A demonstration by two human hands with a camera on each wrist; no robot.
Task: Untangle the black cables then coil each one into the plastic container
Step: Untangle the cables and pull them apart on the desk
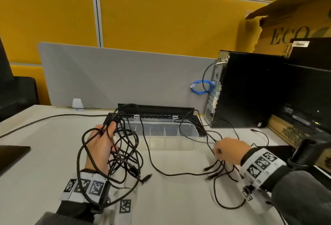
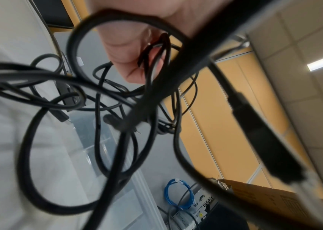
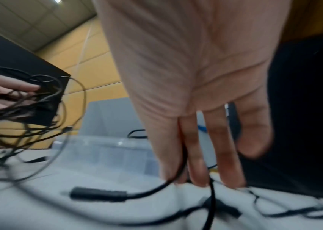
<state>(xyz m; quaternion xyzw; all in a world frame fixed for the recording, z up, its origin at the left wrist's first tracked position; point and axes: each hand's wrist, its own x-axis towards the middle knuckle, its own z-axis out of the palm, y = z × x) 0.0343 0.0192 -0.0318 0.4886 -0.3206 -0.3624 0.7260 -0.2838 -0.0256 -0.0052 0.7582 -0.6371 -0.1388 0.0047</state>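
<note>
My left hand grips the tangled black cables; my right hand fingers pinch strands near the plastic container.

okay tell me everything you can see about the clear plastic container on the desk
The clear plastic container is long, shallow, rectangular and see-through, split by thin upright dividers into a row of compartments. It sits open on the pale desk, in front of a black tray against the grey partition. Thin black cables drape across its rim; whether any lie coiled inside cannot be told. Neither hand touches it.
</note>
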